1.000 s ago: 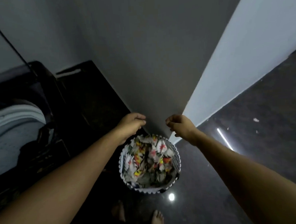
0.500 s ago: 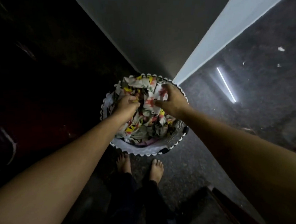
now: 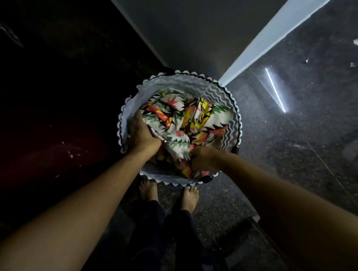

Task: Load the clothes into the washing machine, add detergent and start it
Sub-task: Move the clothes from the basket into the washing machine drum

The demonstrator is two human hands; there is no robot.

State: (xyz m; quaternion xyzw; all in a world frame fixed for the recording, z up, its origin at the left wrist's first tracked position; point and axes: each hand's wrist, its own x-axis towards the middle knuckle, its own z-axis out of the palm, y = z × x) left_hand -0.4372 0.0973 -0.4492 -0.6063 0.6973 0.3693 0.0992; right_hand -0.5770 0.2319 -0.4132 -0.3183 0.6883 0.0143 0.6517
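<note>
Head view: a person stands barefoot on a dark speckled floor [image 3: 300, 138] over a round basket [image 3: 181, 80] with a zigzag rim, full of bright patterned clothes [image 3: 185, 122]. The right grip [image 3: 202, 158] bunches cloth at the near edge. The left grip [image 3: 141, 135] is pushed between the clothes and the basket's left wall; whether its fingers curl cannot be told.

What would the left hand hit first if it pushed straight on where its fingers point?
Most likely more of the patterned cloth: the left hand points down between it and the basket wall. Past that, probably the basket's wall or bottom, though depth is unclear.
</note>
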